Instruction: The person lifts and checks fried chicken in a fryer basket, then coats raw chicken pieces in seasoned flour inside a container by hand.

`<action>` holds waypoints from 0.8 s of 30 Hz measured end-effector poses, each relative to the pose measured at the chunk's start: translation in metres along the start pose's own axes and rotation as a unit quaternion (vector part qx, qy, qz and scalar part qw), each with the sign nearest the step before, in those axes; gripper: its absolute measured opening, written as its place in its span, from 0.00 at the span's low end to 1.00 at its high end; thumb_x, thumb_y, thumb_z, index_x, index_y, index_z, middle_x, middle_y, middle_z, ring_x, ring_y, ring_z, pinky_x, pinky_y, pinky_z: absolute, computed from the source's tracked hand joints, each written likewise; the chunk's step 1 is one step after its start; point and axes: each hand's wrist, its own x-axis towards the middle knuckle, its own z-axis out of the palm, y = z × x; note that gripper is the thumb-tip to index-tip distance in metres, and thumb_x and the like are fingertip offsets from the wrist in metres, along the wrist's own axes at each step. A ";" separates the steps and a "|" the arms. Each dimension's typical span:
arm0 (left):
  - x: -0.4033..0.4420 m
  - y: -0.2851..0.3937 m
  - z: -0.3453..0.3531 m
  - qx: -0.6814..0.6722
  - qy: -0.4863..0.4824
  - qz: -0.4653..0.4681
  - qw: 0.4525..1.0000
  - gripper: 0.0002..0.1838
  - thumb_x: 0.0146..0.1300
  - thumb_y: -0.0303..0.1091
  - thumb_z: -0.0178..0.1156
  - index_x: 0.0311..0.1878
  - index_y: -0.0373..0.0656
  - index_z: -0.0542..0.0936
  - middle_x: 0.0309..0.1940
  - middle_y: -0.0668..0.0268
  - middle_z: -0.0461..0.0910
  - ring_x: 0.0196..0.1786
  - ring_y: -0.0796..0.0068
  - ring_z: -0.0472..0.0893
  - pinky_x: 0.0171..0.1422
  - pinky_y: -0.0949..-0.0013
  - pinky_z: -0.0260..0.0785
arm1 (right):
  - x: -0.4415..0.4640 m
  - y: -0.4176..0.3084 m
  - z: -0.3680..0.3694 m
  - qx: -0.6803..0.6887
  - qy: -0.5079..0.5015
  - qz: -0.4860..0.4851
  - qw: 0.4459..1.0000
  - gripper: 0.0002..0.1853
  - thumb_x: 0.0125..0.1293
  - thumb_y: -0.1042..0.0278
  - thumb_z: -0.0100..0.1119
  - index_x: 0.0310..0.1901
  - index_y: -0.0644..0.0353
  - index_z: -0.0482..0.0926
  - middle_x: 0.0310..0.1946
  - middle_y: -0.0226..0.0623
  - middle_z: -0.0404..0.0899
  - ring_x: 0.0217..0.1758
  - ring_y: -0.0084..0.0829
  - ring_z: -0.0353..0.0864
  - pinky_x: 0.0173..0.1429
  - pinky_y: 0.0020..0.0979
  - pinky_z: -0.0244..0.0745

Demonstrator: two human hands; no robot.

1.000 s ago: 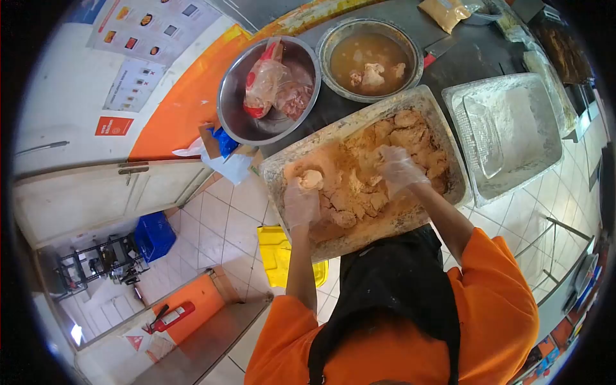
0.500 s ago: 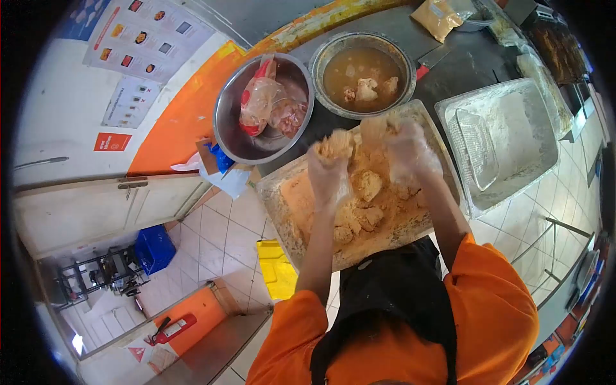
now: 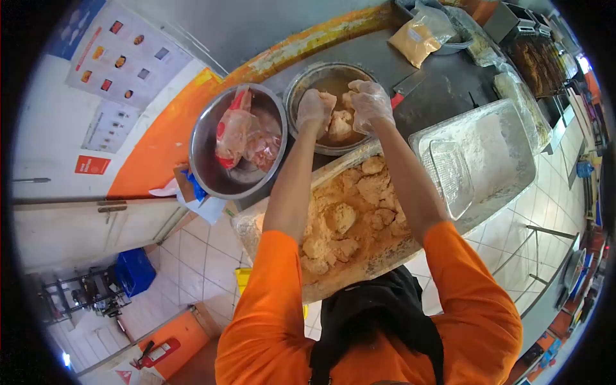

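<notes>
Clear plastic gloves cover both of my hands, held over a round metal pot (image 3: 330, 151) of cloudy liquid. My left hand (image 3: 312, 110) is closed around a pale chicken piece (image 3: 327, 102) at the pot's left side. Opposite it, my right hand (image 3: 373, 106) curls its fingers around another chicken piece (image 3: 349, 98), partly hidden by the glove. Between and just below them, more chicken (image 3: 341, 126) sits in the liquid. Under my forearms lies a large tray (image 3: 359, 277) of orange-brown flour with several coated chicken pieces (image 3: 344, 218) in it.
Left of the pot stands a steel bowl (image 3: 199, 160) holding bagged meat (image 3: 234, 131). A floury tray (image 3: 513, 176) with a wire basket (image 3: 451, 176) is at right. Behind lie a red-handled knife (image 3: 409, 85) and a bag of tan powder (image 3: 420, 35).
Both hands have moved from above the flour tray, where they held flour-coated pieces, forward to the pot. The coated pieces now lie in the tray. The camera view has shifted.
</notes>
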 end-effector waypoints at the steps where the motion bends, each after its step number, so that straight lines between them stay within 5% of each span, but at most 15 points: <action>1: 0.010 -0.003 0.004 0.038 -0.007 0.022 0.999 0.20 0.59 0.49 0.63 0.36 0.38 0.81 0.41 0.45 0.83 0.46 0.46 0.83 0.50 0.53 0.75 | -0.020 -0.035 -0.037 0.037 -0.033 0.034 0.998 0.18 0.61 0.59 0.62 0.53 0.50 0.84 0.49 0.41 0.84 0.52 0.39 0.83 0.57 0.36 0.76; 3: -0.012 0.003 -0.004 0.105 0.005 0.117 0.988 0.19 0.62 0.48 0.61 0.36 0.37 0.80 0.40 0.43 0.82 0.45 0.44 0.82 0.48 0.51 0.73 | -0.055 -0.071 -0.067 0.114 -0.105 0.109 0.982 0.17 0.64 0.60 0.59 0.54 0.48 0.83 0.47 0.41 0.85 0.50 0.40 0.84 0.57 0.38 0.76; 4: -0.036 0.011 -0.013 0.137 0.030 0.191 0.972 0.19 0.63 0.46 0.60 0.36 0.36 0.79 0.39 0.42 0.81 0.44 0.42 0.81 0.46 0.49 0.72 | -0.073 -0.065 -0.060 -0.004 -0.046 0.011 0.999 0.18 0.67 0.58 0.58 0.56 0.54 0.81 0.49 0.42 0.85 0.50 0.36 0.85 0.55 0.36 0.77; 7: -0.127 0.038 -0.044 0.133 0.074 0.189 0.970 0.18 0.65 0.45 0.60 0.41 0.35 0.77 0.36 0.44 0.78 0.41 0.41 0.78 0.46 0.47 0.69 | -0.135 -0.026 -0.025 0.119 -0.136 -0.039 0.983 0.19 0.67 0.57 0.58 0.56 0.56 0.81 0.49 0.42 0.85 0.51 0.38 0.84 0.55 0.35 0.78; 9: -0.170 -0.002 -0.053 0.133 0.051 0.293 0.945 0.16 0.64 0.39 0.61 0.45 0.36 0.74 0.35 0.48 0.75 0.42 0.41 0.76 0.48 0.48 0.68 | -0.171 -0.017 -0.006 0.012 -0.314 0.054 0.948 0.20 0.66 0.58 0.61 0.57 0.54 0.81 0.50 0.39 0.85 0.52 0.42 0.84 0.56 0.34 0.78; 10: -0.196 -0.015 -0.059 0.130 0.038 0.319 0.938 0.15 0.64 0.37 0.61 0.46 0.36 0.73 0.35 0.50 0.74 0.43 0.41 0.75 0.49 0.48 0.68 | -0.190 -0.013 0.000 -0.053 -0.332 0.021 0.942 0.19 0.65 0.60 0.61 0.57 0.54 0.81 0.51 0.40 0.85 0.53 0.42 0.84 0.56 0.34 0.78; 12: -0.253 -0.027 -0.059 0.094 0.045 0.242 0.965 0.13 0.63 0.32 0.61 0.47 0.36 0.73 0.36 0.51 0.74 0.45 0.43 0.75 0.51 0.50 0.67 | -0.221 -0.009 0.013 -0.182 -0.361 -0.048 0.913 0.19 0.65 0.63 0.61 0.57 0.55 0.80 0.51 0.40 0.84 0.54 0.42 0.83 0.56 0.35 0.79; 15: -0.318 -0.061 -0.062 0.179 0.081 0.251 0.948 0.13 0.64 0.31 0.60 0.50 0.38 0.76 0.43 0.50 0.76 0.51 0.47 0.76 0.54 0.51 0.68 | -0.234 0.000 0.050 -0.259 -0.479 -0.093 0.833 0.16 0.70 0.59 0.50 0.50 0.57 0.81 0.46 0.44 0.84 0.52 0.43 0.83 0.56 0.45 0.76; 18: -0.369 -0.089 -0.071 0.207 -0.044 0.180 0.961 0.18 0.64 0.38 0.59 0.55 0.42 0.80 0.52 0.49 0.78 0.57 0.46 0.75 0.60 0.51 0.69 | -0.258 0.009 0.048 -0.298 -0.365 -0.311 0.825 0.15 0.68 0.63 0.50 0.52 0.57 0.78 0.48 0.45 0.83 0.54 0.42 0.82 0.55 0.43 0.77; 21: -0.401 -0.151 -0.030 0.270 -0.166 0.051 0.947 0.19 0.62 0.37 0.59 0.56 0.44 0.79 0.51 0.50 0.78 0.59 0.45 0.75 0.59 0.46 0.70 | -0.247 -0.009 0.039 -0.243 -0.479 -0.209 0.818 0.18 0.67 0.64 0.51 0.57 0.55 0.74 0.49 0.44 0.83 0.52 0.41 0.83 0.54 0.42 0.78; 24: -0.422 -0.107 -0.007 0.289 -0.112 -0.091 0.947 0.23 0.61 0.36 0.60 0.59 0.40 0.73 0.50 0.48 0.77 0.58 0.43 0.75 0.59 0.44 0.70 | -0.256 -0.010 0.019 -0.279 -0.445 -0.303 0.795 0.19 0.67 0.64 0.51 0.60 0.54 0.73 0.52 0.42 0.82 0.51 0.42 0.84 0.55 0.42 0.78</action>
